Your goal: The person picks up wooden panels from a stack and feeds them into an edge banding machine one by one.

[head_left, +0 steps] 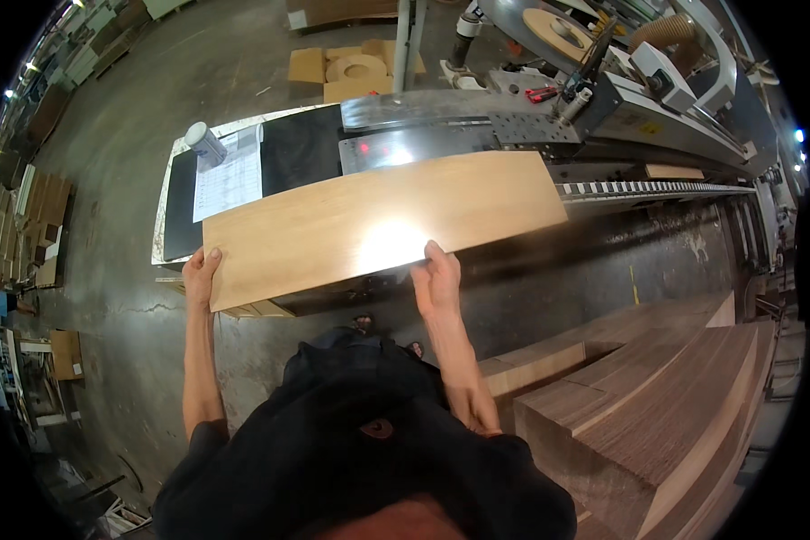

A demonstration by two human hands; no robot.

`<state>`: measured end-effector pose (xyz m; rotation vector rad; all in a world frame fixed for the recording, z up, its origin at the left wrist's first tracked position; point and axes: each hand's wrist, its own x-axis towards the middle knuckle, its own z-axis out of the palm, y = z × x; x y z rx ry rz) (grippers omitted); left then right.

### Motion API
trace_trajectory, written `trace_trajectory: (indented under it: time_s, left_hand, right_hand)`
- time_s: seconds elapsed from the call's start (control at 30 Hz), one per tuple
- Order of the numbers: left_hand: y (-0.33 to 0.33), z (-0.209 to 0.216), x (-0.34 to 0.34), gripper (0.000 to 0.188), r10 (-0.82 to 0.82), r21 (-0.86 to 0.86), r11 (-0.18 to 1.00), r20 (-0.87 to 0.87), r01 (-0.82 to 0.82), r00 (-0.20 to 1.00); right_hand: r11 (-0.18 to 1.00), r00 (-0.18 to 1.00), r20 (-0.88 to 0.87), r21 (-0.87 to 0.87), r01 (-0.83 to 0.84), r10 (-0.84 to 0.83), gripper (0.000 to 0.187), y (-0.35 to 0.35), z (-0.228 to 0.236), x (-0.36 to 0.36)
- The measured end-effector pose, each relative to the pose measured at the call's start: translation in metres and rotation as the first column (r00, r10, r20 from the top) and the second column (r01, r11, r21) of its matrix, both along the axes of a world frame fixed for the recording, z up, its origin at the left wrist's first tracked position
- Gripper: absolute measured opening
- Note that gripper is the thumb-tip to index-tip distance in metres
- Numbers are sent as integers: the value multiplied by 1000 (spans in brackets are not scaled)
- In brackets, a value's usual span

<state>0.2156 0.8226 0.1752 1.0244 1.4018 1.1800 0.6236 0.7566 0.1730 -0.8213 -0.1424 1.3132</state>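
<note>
A long, light-brown wood panel stretches across in front of me, its face shining under a lamp. My left hand grips its left end, thumb on top and the fingers underneath. Along the near edge, right of the panel's middle, my right hand pinches the board with the thumb above. The fingers below are partly hidden. The far side of the panel overlaps the metal bed of a machine and a black-topped table.
A white canister stands on a printed sheet. The machine's toothed feed track runs off to the right. Stacked dark wood panels rise near my right side. An open cardboard box lies on the floor beyond the table.
</note>
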Motion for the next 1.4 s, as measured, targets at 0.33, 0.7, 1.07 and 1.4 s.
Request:
trace_trajectory:
  time_s: [0.33, 0.7, 1.07, 1.4]
  left_hand:
    - [75, -73, -44, 32, 63, 36, 997, -34, -61, 997]
    - [132, -62, -41, 48, 32, 105, 994, -68, -25, 997]
    - [110, -20, -21, 61, -126, 185, 964, -321, 192, 939]
    - [64, -31, -37, 92, -149, 162, 923, -687, 349, 711]
  right_hand:
    - [964, 558, 787, -228, -136, 265, 37, 42, 6, 1]
    - [958, -254, 966, 18, 285, 57, 106, 64, -18, -28]
    - [914, -254, 921, -195, 355, 295, 113, 81, -11, -37]
    - [922, -286, 917, -168, 350, 276, 114, 85, -16, -42]
